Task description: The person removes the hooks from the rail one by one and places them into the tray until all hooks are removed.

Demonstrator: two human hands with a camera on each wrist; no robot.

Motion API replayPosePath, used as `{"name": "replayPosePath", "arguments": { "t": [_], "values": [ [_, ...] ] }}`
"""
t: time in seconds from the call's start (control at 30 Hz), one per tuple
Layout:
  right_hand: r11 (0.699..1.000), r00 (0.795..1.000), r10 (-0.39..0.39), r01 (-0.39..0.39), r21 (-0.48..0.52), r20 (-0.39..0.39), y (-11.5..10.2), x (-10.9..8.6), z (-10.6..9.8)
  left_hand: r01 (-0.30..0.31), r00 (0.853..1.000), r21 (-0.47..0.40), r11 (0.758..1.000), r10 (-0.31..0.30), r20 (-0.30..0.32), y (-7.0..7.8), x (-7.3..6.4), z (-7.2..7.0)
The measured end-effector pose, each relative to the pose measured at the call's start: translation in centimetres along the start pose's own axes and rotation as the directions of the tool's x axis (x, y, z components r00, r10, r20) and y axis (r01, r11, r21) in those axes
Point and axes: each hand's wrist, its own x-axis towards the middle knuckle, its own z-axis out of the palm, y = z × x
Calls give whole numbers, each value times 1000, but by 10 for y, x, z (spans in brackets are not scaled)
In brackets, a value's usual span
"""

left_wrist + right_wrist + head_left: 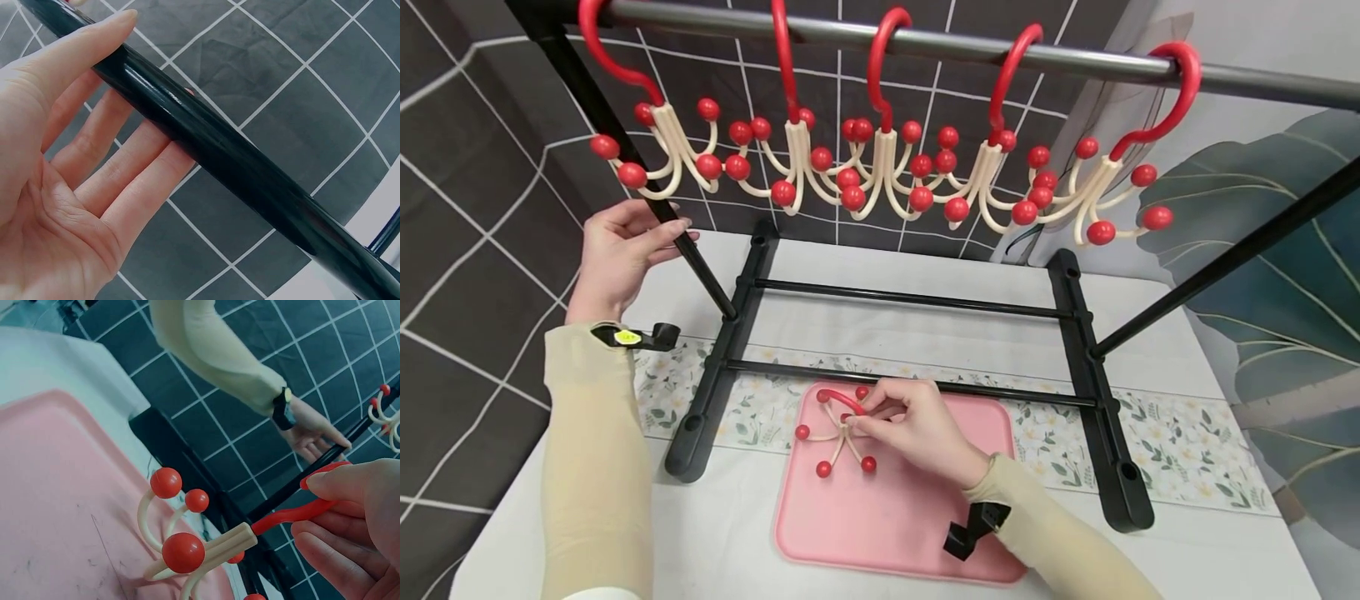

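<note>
My right hand [917,425] pinches the red hook [294,515] of a small rotating-style hanger with cream prongs [219,547] tipped with red balls [183,552]. The hanger is over the left part of a pink tray [895,517], its prongs spread out towards the tray. At the left, my left hand [621,254] holds the slanting black post [206,150] of a rack, thumb on the near side and fingers behind it. Several like hangers [887,154] hang by red hooks from the rack's top metal bar [955,46].
The rack's black feet [1090,392] and crossbars [917,300] stand on a white tablecloth [715,517] with a floral band. Behind is a dark cloth [475,250] with white grid lines; a leaf-patterned curtain [1292,275] is at the right.
</note>
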Motion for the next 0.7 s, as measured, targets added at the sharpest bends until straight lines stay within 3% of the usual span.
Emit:
{"name": "replayPosePath", "arguments": {
  "t": [0.4, 0.7],
  "values": [
    [998, 999, -32, 32, -58, 4, 2, 9, 6, 3, 1000, 8, 1000, -3, -6, -1, 0, 0],
    [999, 999, 41, -40, -37, 30, -2, 8, -4, 12, 1000, -3, 1000, -12, -13, 1, 0, 1]
  ]
}}
